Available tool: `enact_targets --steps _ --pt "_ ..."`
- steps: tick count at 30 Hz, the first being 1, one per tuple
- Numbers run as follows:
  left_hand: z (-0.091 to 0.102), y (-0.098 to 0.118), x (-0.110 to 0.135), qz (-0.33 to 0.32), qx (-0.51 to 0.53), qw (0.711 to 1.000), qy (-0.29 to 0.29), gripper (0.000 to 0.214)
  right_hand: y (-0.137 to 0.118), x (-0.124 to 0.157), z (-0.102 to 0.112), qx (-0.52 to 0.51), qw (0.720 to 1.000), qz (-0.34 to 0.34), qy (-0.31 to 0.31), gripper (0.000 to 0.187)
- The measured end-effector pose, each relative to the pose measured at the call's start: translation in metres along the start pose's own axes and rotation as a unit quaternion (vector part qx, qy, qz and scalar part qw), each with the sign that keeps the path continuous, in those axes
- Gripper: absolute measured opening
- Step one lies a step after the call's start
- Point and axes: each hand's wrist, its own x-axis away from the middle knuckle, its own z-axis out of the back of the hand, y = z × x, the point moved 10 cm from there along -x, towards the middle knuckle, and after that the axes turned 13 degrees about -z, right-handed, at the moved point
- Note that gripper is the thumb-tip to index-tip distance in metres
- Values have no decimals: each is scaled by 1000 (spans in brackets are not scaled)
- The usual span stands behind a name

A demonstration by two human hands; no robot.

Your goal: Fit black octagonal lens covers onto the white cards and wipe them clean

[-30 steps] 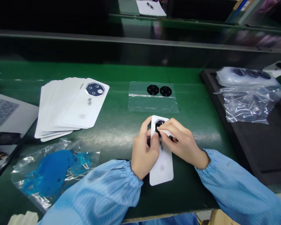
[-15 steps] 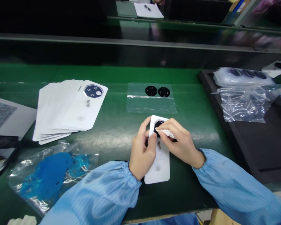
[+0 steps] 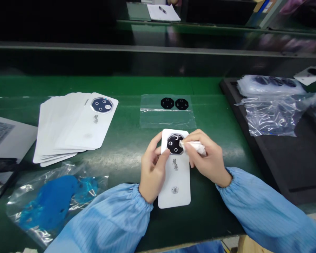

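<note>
A white phone back panel (image 3: 175, 179) lies near the front edge of the green bench, with dark printed characters and a black octagonal camera plate (image 3: 174, 144) at its top. My left hand (image 3: 153, 167) grips the panel by its left edge, thumb on the front beside the camera plate. Pinched in my right hand (image 3: 206, 156) is a crumpled white wipe (image 3: 197, 147), its tip at the right side of the camera plate. On a clear plastic sheet (image 3: 152, 119) beyond my hands rest two black octagonal plates (image 3: 174, 104).
To the left is a fanned stack of white panels (image 3: 71, 126). Nearer, a clear bag with blue film pieces (image 3: 52, 200) lies by my left sleeve. On the right, a black tray (image 3: 284, 165) carries plastic bags (image 3: 271, 116). A paper with a pen (image 3: 163, 13) sits on the shelf.
My right hand has drawn the wipe to the right, uncovering most of the camera plate. My left hand and the panel have shifted slightly left in view.
</note>
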Motion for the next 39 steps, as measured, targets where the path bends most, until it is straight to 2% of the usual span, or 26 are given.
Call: enact_targets --steps 3,9,18,28,34,39 --pt "3 -2 -2 12 31 999 17 52 5 -1 8 -44 998 -36 11 7" --pt "6 -4 -2 15 17 999 27 52 -8 3 -9 57 996 54 -41 14" --pt "2 -2 -1 13 16 1000 13 54 -7 13 -21 139 985 91 -55 14" --pt "2 0 0 4 17 1000 11 57 -5 10 -23 106 987 86 -87 17" --pt "3 0 -3 2 22 1000 13 52 -8 7 -12 66 994 71 -47 13" --pt "3 0 -3 1 -7 1000 10 52 -10 12 -18 127 986 99 -43 15"
